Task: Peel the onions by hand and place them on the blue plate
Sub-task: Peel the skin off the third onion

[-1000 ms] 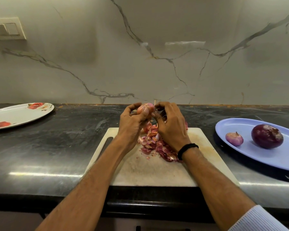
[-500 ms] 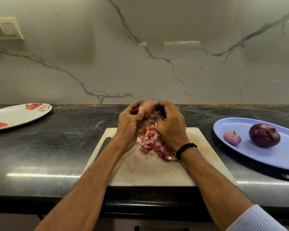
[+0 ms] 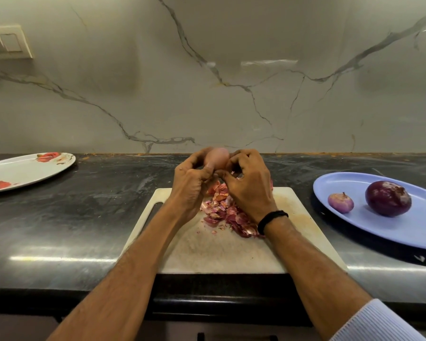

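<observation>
Left hand (image 3: 190, 187), right hand (image 3: 250, 187): fingers (image 3: 242, 154) curled around 1 onion (image 3: 218, 157)

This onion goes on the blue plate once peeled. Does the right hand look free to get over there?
Probably yes. The right hand pinches at the onion above the cutting board. The blue plate lies to its right, with nothing standing between them and bare space near its front edge.

Pale pink onion (image 3: 217, 157) above white cutting board (image 3: 221, 254), pink-red peel scraps (image 3: 221, 210) on it, blue plate (image 3: 403, 230) right with 2 purple onions (image 3: 388, 198), red-flowered white plate (image 3: 27, 171) left, black counter (image 3: 84, 217)
</observation>
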`<action>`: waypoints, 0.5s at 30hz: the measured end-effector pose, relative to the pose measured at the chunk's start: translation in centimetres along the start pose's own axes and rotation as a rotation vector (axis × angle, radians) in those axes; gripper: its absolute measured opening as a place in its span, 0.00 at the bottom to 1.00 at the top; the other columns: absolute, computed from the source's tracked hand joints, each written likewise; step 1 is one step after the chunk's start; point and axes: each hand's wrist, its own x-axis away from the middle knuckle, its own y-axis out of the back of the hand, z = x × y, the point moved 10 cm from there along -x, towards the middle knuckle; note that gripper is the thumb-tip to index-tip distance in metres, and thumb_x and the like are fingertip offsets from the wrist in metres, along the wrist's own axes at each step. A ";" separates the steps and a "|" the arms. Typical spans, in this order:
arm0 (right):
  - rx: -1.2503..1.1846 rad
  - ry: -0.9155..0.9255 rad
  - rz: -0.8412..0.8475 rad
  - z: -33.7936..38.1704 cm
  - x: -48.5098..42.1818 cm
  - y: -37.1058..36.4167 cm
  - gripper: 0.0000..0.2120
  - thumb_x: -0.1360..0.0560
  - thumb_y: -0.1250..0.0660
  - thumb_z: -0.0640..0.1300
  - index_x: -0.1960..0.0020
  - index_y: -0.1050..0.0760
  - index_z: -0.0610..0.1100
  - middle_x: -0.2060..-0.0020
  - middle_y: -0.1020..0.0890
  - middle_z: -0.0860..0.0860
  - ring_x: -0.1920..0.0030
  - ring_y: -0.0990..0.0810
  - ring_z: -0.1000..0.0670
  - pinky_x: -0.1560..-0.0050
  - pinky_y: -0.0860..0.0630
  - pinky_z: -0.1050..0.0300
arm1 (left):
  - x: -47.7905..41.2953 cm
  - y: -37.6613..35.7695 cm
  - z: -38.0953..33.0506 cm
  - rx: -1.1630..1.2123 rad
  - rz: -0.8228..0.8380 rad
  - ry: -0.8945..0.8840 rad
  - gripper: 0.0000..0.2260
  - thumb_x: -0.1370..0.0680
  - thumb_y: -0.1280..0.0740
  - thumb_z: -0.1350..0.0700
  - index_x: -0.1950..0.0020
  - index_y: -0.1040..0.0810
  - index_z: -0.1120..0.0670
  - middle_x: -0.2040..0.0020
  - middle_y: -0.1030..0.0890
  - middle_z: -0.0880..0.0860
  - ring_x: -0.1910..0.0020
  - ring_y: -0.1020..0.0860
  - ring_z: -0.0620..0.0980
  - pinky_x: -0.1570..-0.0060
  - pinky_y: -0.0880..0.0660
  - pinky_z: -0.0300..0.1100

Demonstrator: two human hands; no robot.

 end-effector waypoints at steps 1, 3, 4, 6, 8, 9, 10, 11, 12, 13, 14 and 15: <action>-0.003 -0.001 -0.002 0.0 0.0 0.0 0.13 0.32 0.21 0.38 0.55 0.25 0.39 0.55 0.24 0.44 0.58 0.29 0.54 0.54 0.32 0.78 | 0.0 0.0 0.0 0.000 -0.002 0.001 0.18 0.20 0.37 0.71 0.31 0.24 0.60 0.37 0.20 0.60 0.47 0.18 0.54 0.49 0.17 0.42; -0.023 -0.010 -0.005 0.0 -0.1 0.1 0.16 0.33 0.21 0.37 0.52 0.26 0.38 0.55 0.24 0.45 0.58 0.29 0.53 0.54 0.32 0.77 | 0.1 0.0 0.0 0.002 -0.005 0.004 0.18 0.20 0.38 0.72 0.31 0.24 0.60 0.39 0.19 0.59 0.48 0.18 0.54 0.48 0.18 0.42; -0.035 -0.018 -0.005 0.0 -0.1 0.1 0.17 0.33 0.21 0.36 0.51 0.27 0.38 0.55 0.24 0.45 0.58 0.29 0.53 0.55 0.32 0.76 | 0.1 -0.1 0.0 0.004 -0.003 0.007 0.18 0.20 0.38 0.72 0.31 0.24 0.60 0.39 0.20 0.58 0.48 0.17 0.54 0.49 0.17 0.42; -0.053 -0.029 -0.004 0.0 -0.1 0.1 0.18 0.33 0.22 0.36 0.49 0.27 0.38 0.55 0.25 0.47 0.58 0.28 0.53 0.55 0.31 0.75 | 0.2 -0.2 0.0 0.007 0.002 0.012 0.19 0.20 0.38 0.72 0.32 0.24 0.61 0.38 0.20 0.58 0.48 0.16 0.53 0.50 0.17 0.41; -0.078 -0.036 0.003 0.1 0.0 0.1 0.18 0.32 0.23 0.36 0.48 0.27 0.39 0.55 0.25 0.49 0.58 0.28 0.54 0.55 0.30 0.75 | 0.2 -0.4 -0.1 0.006 0.015 0.005 0.18 0.20 0.37 0.72 0.32 0.24 0.61 0.37 0.20 0.59 0.46 0.16 0.54 0.50 0.18 0.41; -0.094 -0.038 0.006 0.2 0.1 0.1 0.17 0.31 0.24 0.35 0.47 0.27 0.39 0.55 0.25 0.50 0.59 0.27 0.54 0.55 0.30 0.75 | 0.2 -0.5 -0.1 0.006 0.022 -0.004 0.18 0.20 0.37 0.71 0.32 0.24 0.61 0.37 0.20 0.60 0.43 0.17 0.55 0.49 0.18 0.42; -0.111 -0.041 0.005 0.2 0.1 0.2 0.16 0.30 0.25 0.35 0.47 0.27 0.39 0.56 0.24 0.51 0.59 0.25 0.54 0.55 0.29 0.74 | 0.2 -0.6 -0.2 0.003 0.029 -0.014 0.17 0.20 0.36 0.70 0.32 0.24 0.61 0.37 0.20 0.60 0.41 0.17 0.56 0.48 0.19 0.43; -0.126 -0.047 0.000 0.2 0.2 0.3 0.15 0.29 0.25 0.34 0.46 0.27 0.39 0.56 0.24 0.52 0.59 0.25 0.54 0.54 0.28 0.74 | 0.3 -0.6 -0.2 -0.002 0.029 -0.020 0.17 0.20 0.36 0.70 0.32 0.24 0.61 0.37 0.19 0.60 0.40 0.18 0.57 0.47 0.19 0.44; -0.136 -0.054 -0.002 0.1 0.1 0.5 0.16 0.29 0.26 0.34 0.45 0.27 0.39 0.56 0.23 0.52 0.58 0.24 0.54 0.54 0.27 0.74 | 0.3 -0.5 -0.3 -0.006 0.023 -0.023 0.17 0.21 0.35 0.70 0.33 0.24 0.60 0.38 0.19 0.59 0.39 0.18 0.57 0.47 0.19 0.44; -0.144 -0.059 0.004 0.1 0.1 0.4 0.16 0.29 0.26 0.35 0.44 0.27 0.39 0.56 0.22 0.51 0.58 0.23 0.54 0.54 0.26 0.73 | 0.3 -0.5 -0.2 -0.003 0.012 -0.023 0.17 0.21 0.34 0.69 0.33 0.23 0.60 0.38 0.19 0.59 0.40 0.18 0.57 0.47 0.19 0.44; -0.149 -0.059 0.016 0.1 0.0 0.3 0.17 0.28 0.25 0.35 0.43 0.27 0.39 0.56 0.22 0.50 0.58 0.22 0.53 0.54 0.25 0.71 | 0.3 -0.4 -0.2 0.006 0.000 -0.021 0.17 0.22 0.33 0.68 0.33 0.24 0.61 0.39 0.19 0.60 0.40 0.18 0.58 0.48 0.19 0.44; -0.152 -0.057 0.032 0.1 0.0 0.1 0.17 0.28 0.25 0.35 0.43 0.27 0.39 0.56 0.21 0.50 0.58 0.22 0.53 0.55 0.25 0.71 | 0.3 -0.3 -0.2 0.021 -0.014 -0.019 0.18 0.23 0.32 0.67 0.33 0.24 0.61 0.39 0.19 0.61 0.41 0.18 0.58 0.48 0.19 0.44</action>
